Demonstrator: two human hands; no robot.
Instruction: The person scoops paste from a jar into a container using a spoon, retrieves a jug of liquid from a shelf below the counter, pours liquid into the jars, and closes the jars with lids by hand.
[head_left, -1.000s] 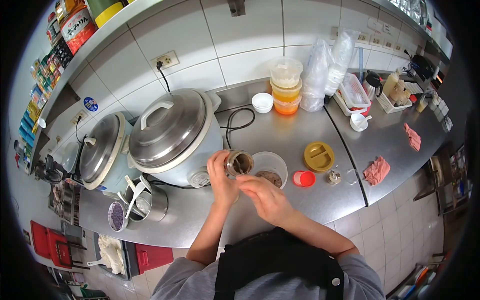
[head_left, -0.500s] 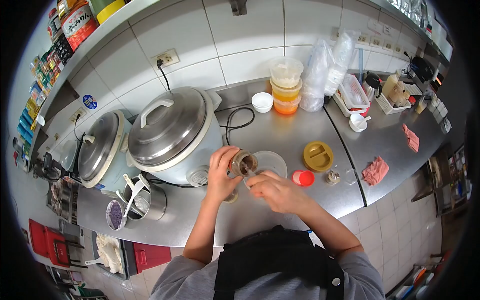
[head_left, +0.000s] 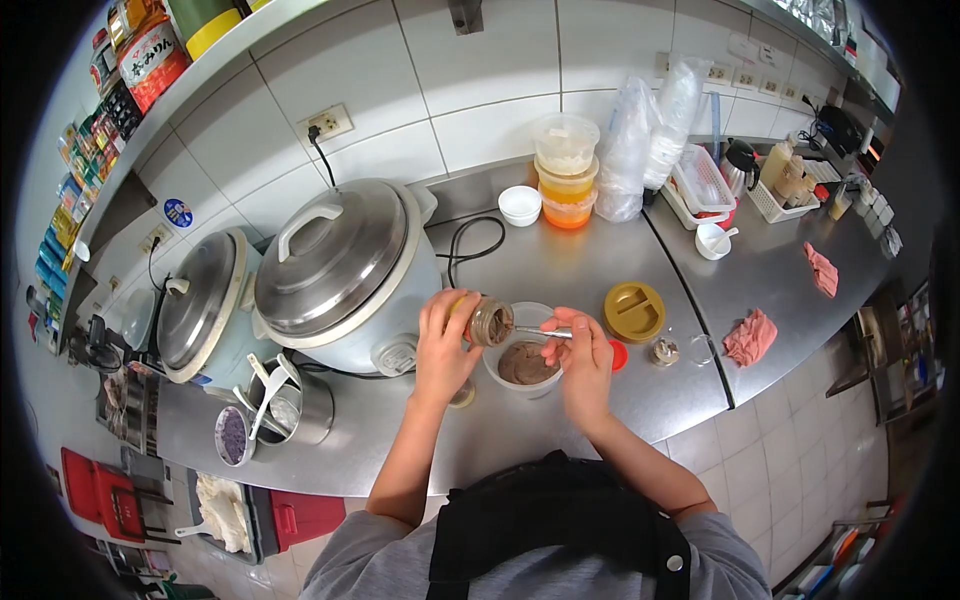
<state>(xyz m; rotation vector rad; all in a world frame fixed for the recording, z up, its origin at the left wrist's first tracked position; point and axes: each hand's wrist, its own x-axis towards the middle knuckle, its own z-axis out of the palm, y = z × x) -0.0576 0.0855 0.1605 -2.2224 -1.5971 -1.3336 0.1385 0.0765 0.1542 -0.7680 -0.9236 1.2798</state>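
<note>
Nearest: at the left forearm, a small round container rests on the counter. Judged risk: a lowered wrist could knock it.

Left hand: fingers curled round a glass jar, tilted, mouth towards the right hand. Brown residue inside. A loose or slick grip could let the jar turn or drop.

Right hand: fingers pinched on the handle of a metal utensil, its far end at the jar mouth; tip shape unclear. Prying hard against the rim could chip glass or flick residue outside.

Beneath and just beyond the hands: plastic tub with brown paste. Jar and utensil sit above its side; a drip falling off-line could land on the counter, and a dropped jar could tip the tub.

Beside the right hand: red lid, partly hidden; a sideways elbow or hand sweep could push it into the gold lid.

Farther: looped cord; snagging it could tug whatever it feeds.
</note>
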